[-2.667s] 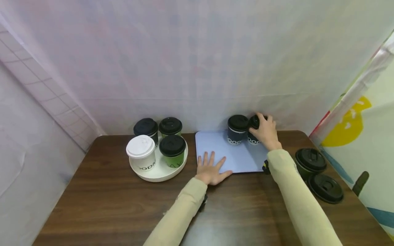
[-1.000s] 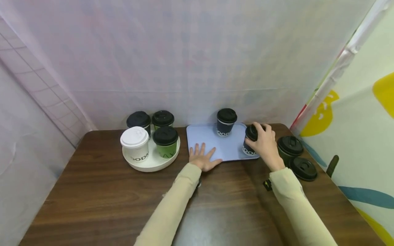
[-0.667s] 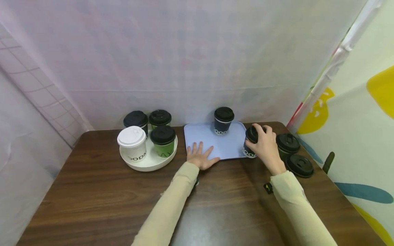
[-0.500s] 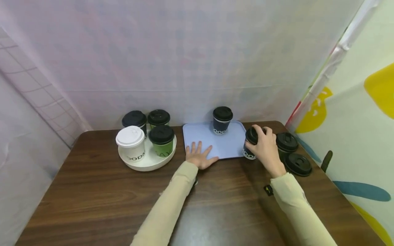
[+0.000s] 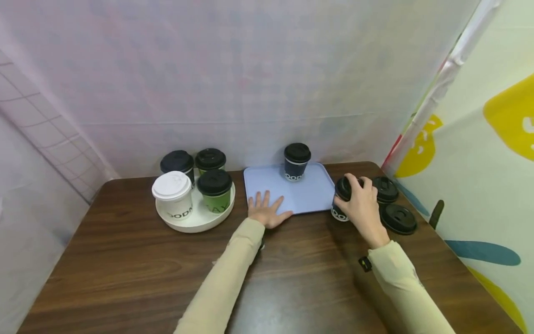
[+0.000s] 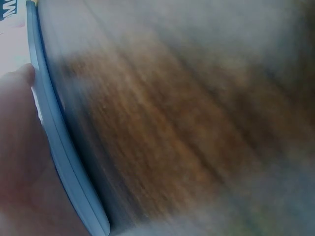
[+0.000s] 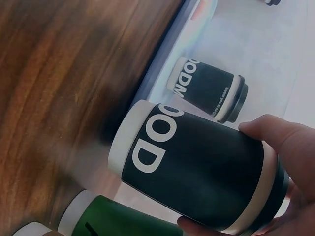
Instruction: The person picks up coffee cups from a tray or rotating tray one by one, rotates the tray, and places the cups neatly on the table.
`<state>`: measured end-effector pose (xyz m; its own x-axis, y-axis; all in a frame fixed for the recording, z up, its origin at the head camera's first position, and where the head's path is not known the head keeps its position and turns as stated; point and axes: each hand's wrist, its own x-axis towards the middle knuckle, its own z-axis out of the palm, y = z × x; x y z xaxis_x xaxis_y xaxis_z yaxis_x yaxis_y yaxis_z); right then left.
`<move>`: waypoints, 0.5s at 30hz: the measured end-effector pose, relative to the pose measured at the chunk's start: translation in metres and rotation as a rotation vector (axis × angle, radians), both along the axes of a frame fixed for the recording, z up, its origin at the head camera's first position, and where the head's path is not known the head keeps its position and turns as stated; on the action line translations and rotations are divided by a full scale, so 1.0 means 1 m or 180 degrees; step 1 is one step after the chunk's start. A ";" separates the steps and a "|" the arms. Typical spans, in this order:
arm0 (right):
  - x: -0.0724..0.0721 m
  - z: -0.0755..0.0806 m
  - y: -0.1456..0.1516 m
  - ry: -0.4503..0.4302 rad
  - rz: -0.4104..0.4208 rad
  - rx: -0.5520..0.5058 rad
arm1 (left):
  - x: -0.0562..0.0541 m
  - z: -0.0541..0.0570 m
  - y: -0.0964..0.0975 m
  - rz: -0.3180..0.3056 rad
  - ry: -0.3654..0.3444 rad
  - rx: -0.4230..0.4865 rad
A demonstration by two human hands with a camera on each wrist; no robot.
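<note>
My right hand [image 5: 362, 208] grips a dark paper cup [image 7: 197, 167] with a black lid, fingers and thumb around its upper part. In the head view this cup is just off the right front corner of the pale blue tray [image 5: 313, 197]; whether its base touches the table I cannot tell. Another dark cup [image 5: 296, 163] stands upright at the back of the tray. My left hand [image 5: 266, 215] lies flat, fingers spread, across the tray's front left edge. The left wrist view catches the tray's rim [image 6: 64, 147] beside part of that hand.
Left of the tray, a round white dish [image 5: 202, 226] bears a white cup [image 5: 173, 197], a green cup [image 5: 217, 197] and two black-lidded cups behind. Two more black-lidded cups [image 5: 399, 219] stand right of my right hand. A curtain [image 5: 233, 83] hangs behind the brown table [image 5: 125, 260].
My right hand has carried the dark cup from beside the other one at the tray's back, forward and rightward past the tray's edge. My left hand stays on the tray. The head view has shifted.
</note>
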<state>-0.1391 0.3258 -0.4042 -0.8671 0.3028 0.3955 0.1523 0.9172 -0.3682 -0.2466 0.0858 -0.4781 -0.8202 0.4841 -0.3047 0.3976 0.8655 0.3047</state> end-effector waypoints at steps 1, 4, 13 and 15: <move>0.001 0.000 0.000 -0.0004 -0.0007 -0.0003 | -0.001 0.000 0.000 0.0005 -0.0002 0.0000; 0.003 0.000 -0.001 -0.0025 -0.0032 -0.0020 | -0.008 -0.008 0.002 0.0003 -0.0036 -0.0017; 0.010 -0.003 -0.003 0.0006 -0.0100 -0.0028 | -0.012 -0.012 0.004 -0.0020 -0.0074 -0.0046; 0.012 -0.004 -0.004 0.0022 -0.0111 -0.0029 | -0.012 -0.012 0.004 -0.0019 -0.0064 -0.0043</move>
